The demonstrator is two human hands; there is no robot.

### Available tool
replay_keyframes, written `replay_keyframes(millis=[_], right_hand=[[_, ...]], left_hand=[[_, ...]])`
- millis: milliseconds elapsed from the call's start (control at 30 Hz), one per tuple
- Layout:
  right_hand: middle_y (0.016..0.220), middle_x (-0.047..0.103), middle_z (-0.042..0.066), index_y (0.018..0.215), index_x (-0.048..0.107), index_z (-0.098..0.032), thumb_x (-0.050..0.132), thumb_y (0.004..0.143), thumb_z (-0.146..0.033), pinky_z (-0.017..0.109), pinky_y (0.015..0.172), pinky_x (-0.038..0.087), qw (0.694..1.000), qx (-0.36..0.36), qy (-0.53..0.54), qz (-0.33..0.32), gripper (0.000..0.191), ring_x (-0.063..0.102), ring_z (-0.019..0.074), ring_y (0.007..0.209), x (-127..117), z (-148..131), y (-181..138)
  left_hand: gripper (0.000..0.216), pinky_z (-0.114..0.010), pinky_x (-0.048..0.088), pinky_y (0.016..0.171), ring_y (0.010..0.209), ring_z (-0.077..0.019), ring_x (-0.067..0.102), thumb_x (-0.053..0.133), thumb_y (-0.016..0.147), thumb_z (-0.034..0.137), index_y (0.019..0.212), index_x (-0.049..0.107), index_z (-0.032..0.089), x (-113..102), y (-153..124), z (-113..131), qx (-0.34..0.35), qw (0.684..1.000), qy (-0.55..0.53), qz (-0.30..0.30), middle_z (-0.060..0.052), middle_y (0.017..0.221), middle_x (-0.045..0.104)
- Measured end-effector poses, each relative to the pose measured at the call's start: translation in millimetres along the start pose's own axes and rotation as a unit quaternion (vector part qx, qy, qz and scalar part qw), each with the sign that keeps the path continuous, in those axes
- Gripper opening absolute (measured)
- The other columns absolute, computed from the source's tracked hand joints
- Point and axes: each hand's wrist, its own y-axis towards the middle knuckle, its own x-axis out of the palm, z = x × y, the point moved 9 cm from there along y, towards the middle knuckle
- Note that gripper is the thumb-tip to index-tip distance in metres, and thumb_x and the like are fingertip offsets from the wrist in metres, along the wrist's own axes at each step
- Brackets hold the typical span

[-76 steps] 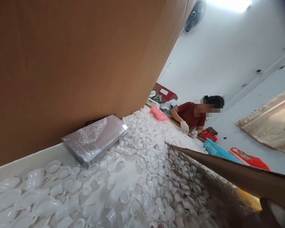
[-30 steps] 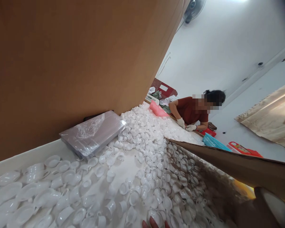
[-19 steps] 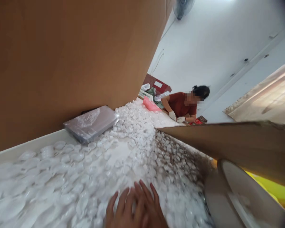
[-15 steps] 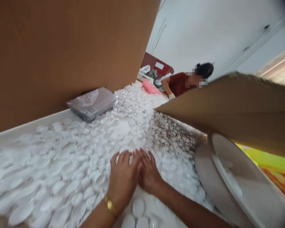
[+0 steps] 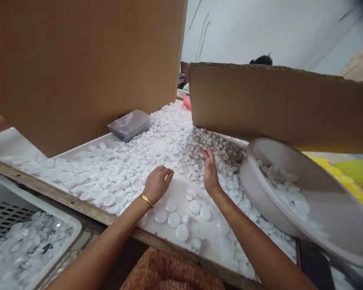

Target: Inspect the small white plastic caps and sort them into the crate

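Small white pieces (image 5: pixel 174 219) lay over the table (image 5: pixel 181 189) beside the grey tub (image 5: pixel 335 201), a few round ones loosely scattered, the rest crowded too thickly to tell singly. The left hand (image 5: pixel 157 184), farther from the tub, was loosely curled with its back up; its palm was hidden, so I could not tell whether it held or touched anything. The right hand (image 5: pixel 211 175), nearer the tub, was turned edge-on, fingers extended, with nothing seen in it; whether its lower edge met the pieces was unclear. More white pieces lay inside the tub, whose far end was cut off. Behind the tub a cardboard panel (image 5: pixel 275 104) hid another person except for dark hair (image 5: pixel 262 60), and covered part of something pink (image 5: pixel 186 102). Across the table from the tub lay a plastic-wrapped package (image 5: pixel 130 124), against a larger cardboard sheet (image 5: pixel 87 72), cut off above. Well apart from the tub, a perforated basket (image 5: pixel 3 207) of white pieces was also cut off. Yellow things (image 5: pixel 347 181) just beyond the tub were hard to make out.
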Motion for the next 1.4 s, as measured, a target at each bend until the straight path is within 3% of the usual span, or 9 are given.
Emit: replay_keyframes(millis=[200, 333, 500, 667, 900, 1033, 1200, 1333, 1400], right_hand=[[0.124, 0.053, 0.009, 0.128, 0.040, -0.022, 0.026, 0.092, -0.045, 0.037, 0.093, 0.041, 0.991, 0.123, 0.033, 0.040, 0.045, 0.049, 0.0188, 0.114, -44, 30, -38], [0.098, 0.063, 0.006, 0.101, 0.058, -0.020, 0.042, 0.088, -0.032, 0.033, 0.080, 0.045, 0.981, 0.107, -0.150, -0.066, 0.024, 0.058, 0.0175, 0.087, -45, 33, -66], [0.096, 0.059, 0.007, 0.100, 0.060, -0.020, 0.056, 0.081, -0.032, 0.033, 0.081, 0.044, 0.944, 0.033, -0.273, -0.184, 0.022, 0.052, 0.0206, 0.094, -27, 18, -100], [0.099, 0.056, 0.006, 0.111, 0.057, -0.021, 0.061, 0.079, -0.035, 0.032, 0.076, 0.046, 0.928, -0.001, -0.290, -0.236, 0.035, 0.050, 0.0213, 0.095, -12, 17, -113], [0.098, 0.055, 0.006, 0.116, 0.053, -0.021, 0.062, 0.079, -0.035, 0.032, 0.074, 0.047, 0.913, -0.069, -0.309, -0.255, 0.041, 0.051, 0.0214, 0.093, -3, 12, -115], [0.097, 0.057, 0.007, 0.116, 0.053, -0.020, 0.056, 0.083, -0.029, 0.032, 0.070, 0.048, 0.909, -0.055, -0.333, -0.243, 0.034, 0.053, 0.0224, 0.094, -2, 21, -117], [0.107, 0.055, 0.007, 0.119, 0.050, -0.020, 0.048, 0.083, -0.024, 0.031, 0.070, 0.048, 0.943, 0.001, -0.270, -0.195, 0.037, 0.058, 0.0173, 0.081, -9, 34, -114], [0.107, 0.057, 0.004, 0.116, 0.052, -0.022, 0.049, 0.080, -0.025, 0.030, 0.072, 0.047, 0.965, 0.066, -0.175, -0.184, 0.036, 0.055, 0.0118, 0.065, -15, 34, -109], [0.104, 0.058, 0.003, 0.113, 0.054, -0.023, 0.049, 0.080, -0.025, 0.029, 0.069, 0.046, 0.962, 0.085, -0.162, -0.203, 0.033, 0.054, 0.0111, 0.063, -18, 27, -110]], left_hand=[[0.025, -0.030, 0.044, 0.079, 0.088, -0.0187, 0.056, 0.050, 0.083, 0.027, 0.105, 0.062, 0.024, 49, -14, 50, 0.040, 0.985, 0.036, -0.165, -0.006, 0.093, 0.059], [0.040, -0.031, 0.044, 0.076, 0.088, -0.0208, 0.056, 0.053, 0.082, 0.035, 0.120, 0.049, 0.025, 69, -8, 61, 0.027, 0.978, 0.103, -0.180, -0.007, 0.098, 0.054], [0.039, -0.029, 0.044, 0.071, 0.085, -0.0202, 0.058, 0.058, 0.078, 0.028, 0.113, 0.046, 0.020, 87, 6, 49, -0.048, 0.972, 0.141, -0.184, -0.008, 0.101, 0.052], [0.036, -0.026, 0.044, 0.066, 0.077, -0.0164, 0.059, 0.059, 0.076, 0.024, 0.108, 0.045, 0.018, 81, 3, 33, -0.051, 0.971, 0.142, -0.184, -0.006, 0.096, 0.054], [0.023, -0.028, 0.043, 0.072, 0.090, -0.0197, 0.056, 0.053, 0.079, 0.024, 0.102, 0.052, 0.023, 86, 7, 58, 0.000, 0.974, 0.138, -0.177, -0.005, 0.099, 0.052], [0.025, -0.028, 0.043, 0.071, 0.079, -0.0170, 0.056, 0.049, 0.081, 0.025, 0.105, 0.051, 0.021, 58, 8, 44, -0.026, 0.977, 0.139, -0.158, -0.004, 0.093, 0.055], [0.025, -0.028, 0.042, 0.069, 0.072, -0.0151, 0.054, 0.040, 0.084, 0.027, 0.101, 0.059, 0.021, 13, -28, 16, -0.050, 0.975, 0.116, -0.185, -0.003, 0.083, 0.055], [0.035, -0.030, 0.043, 0.076, 0.082, -0.0175, 0.055, 0.046, 0.084, 0.041, 0.112, 0.057, 0.024, 12, -64, 36, 0.038, 0.962, 0.114, -0.243, -0.006, 0.099, 0.052], [0.055, -0.035, 0.040, 0.084, 0.094, -0.0230, 0.052, 0.059, 0.073, 0.052, 0.122, 0.050, 0.028, 15, -77, 51, 0.101, 0.948, 0.152, -0.260, -0.008, 0.108, 0.050]])
